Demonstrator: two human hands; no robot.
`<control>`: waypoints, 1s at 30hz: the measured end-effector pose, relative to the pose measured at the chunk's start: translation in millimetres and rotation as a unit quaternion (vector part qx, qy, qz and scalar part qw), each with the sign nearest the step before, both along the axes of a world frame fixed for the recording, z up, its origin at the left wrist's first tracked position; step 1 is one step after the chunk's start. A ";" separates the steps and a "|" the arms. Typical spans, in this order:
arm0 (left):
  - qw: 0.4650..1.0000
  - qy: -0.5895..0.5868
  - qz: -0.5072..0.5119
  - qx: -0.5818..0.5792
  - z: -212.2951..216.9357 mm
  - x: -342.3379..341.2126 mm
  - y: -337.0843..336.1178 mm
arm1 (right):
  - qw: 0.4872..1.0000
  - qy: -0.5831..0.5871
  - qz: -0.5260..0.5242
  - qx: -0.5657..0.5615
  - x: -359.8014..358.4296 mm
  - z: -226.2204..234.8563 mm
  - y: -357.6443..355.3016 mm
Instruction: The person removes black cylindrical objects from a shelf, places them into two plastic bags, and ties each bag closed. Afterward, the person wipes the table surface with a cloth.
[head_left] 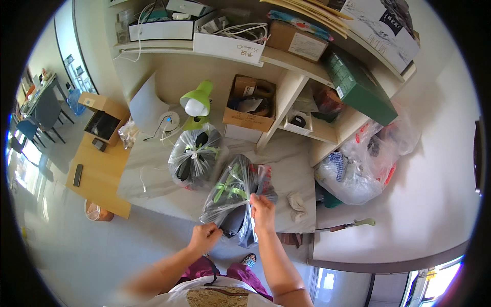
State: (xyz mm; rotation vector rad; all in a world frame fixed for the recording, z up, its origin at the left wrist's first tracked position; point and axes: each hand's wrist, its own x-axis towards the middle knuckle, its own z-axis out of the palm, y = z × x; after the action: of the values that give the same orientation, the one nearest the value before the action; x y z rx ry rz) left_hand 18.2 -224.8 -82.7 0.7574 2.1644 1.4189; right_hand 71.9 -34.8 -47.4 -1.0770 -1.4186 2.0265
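Observation:
A clear plastic bag (225,194) with dark contents and light-green strips sits at the front of the marble-patterned desk. My right hand (263,212) is closed around gathered plastic on the bag's right side. Lower down, my left hand (204,237) makes a fist at the bag's near left edge and pinches the plastic beside a dark rounded item. The exact contents are hard to make out through the film. Just behind stands a second clear bag (193,158), knotted at the top, with black and dark items inside. Neither hand touches it.
Behind the bags are a green desk lamp (197,102) and an open cardboard box (250,105). Shelves (291,87) rise at the back, with a green box (360,84) jutting out. Stuffed plastic bags (353,169) hang at right; a crumpled cloth (296,206) lies nearby.

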 end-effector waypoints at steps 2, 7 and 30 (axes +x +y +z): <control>0.999 -0.013 -0.020 0.038 9.9 16.4 10.9 | 0.998 0.032 -0.035 0.035 -11.2 23.2 7.8; 0.994 -0.027 -0.105 0.026 18.8 7.0 28.9 | 0.998 0.020 -0.051 0.003 -7.4 24.4 12.0; 0.813 -0.548 0.005 0.197 -132.2 -60.2 67.7 | 0.984 -0.147 0.024 -0.095 106.9 -139.1 80.6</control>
State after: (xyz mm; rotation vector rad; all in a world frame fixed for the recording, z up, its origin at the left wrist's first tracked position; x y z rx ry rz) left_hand -42.0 -157.1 -214.9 -0.0450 0.9843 1.7094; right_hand 178.8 45.8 -186.5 -1.4884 -1.4200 2.1391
